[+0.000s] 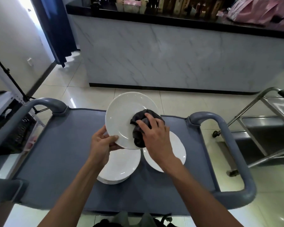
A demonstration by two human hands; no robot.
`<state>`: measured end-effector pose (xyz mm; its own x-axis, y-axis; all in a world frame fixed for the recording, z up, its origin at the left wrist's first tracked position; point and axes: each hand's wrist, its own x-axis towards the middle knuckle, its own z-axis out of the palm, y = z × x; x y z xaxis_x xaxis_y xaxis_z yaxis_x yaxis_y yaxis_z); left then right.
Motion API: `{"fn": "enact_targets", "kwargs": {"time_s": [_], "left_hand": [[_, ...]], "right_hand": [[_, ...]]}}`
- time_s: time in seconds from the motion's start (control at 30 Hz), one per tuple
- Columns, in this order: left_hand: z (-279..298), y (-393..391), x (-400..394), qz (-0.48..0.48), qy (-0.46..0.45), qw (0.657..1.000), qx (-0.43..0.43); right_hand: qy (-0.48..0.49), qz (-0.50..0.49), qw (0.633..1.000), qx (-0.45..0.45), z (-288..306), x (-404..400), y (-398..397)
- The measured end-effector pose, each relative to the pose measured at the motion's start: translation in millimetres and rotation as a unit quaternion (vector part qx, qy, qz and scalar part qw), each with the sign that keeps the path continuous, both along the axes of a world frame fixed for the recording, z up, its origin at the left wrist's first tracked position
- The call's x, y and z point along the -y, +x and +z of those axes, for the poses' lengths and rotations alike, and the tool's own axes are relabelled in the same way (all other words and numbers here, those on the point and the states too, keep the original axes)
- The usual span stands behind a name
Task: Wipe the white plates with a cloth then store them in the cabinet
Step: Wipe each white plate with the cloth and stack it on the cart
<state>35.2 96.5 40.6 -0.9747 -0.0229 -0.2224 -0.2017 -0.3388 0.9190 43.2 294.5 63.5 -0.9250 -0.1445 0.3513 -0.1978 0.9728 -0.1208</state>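
**A restaurant or café service area**

A long counter point(179, 56) with a black top and marble-look front crosses the room — boxes and pink bags point(259, 11) crowd its top. Two service carts stand on the glossy tiled floor point(72, 89): a grey plastic one point(59, 145) carrying white plates point(121, 167), a steel one point(259, 128) beside it.

Glossy cream tiled floor point(92, 82), marble-fronted counter point(170, 63) with black top, dark blue curtain point(59, 30) at left

light: bright, from doorway point(34, 22) at left | glare: floor tiles point(75, 89) | edges: bowed (wide-angle), slightly soft
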Motion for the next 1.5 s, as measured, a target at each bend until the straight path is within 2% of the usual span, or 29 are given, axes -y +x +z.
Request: {"fn": "enact_targets", "kwargs": {"time_s": [0.3, 0.57, 0.87, 1.07, 1.3, 1.5], "left_hand": [[7, 5, -51, 0.018, -0.018, 0.999, -0.023], [7, 19, -78, 0.037, -0.018, 0.999, -0.024], [-1, 33, -76, 0.022, -0.053, 0.998, -0.014], [3, 36, -83, -0.041, -0.084, 0.995, -0.02], [3, 41, -86, -0.063, -0.095, 0.993, -0.022], [-2, 47, -79, -0.042, -0.08, 0.996, -0.015]], "right_hand": [[-0.049, 0.048, 0.998, 0.015, -9, -20, 19], [-0.037, 0.098, 0.994, -0.019, -11, -60, 26], [-0.043, 0.033, 0.998, -0.012, -13, -113, -2], [-0.062, 0.022, 0.996, -0.053, 4, -103, -22], [-0.068, 0.112, 0.99, -0.06, 24, -60, -12], [-0.065, 0.188, 0.979, -0.046, 5, -50, 13]]}}
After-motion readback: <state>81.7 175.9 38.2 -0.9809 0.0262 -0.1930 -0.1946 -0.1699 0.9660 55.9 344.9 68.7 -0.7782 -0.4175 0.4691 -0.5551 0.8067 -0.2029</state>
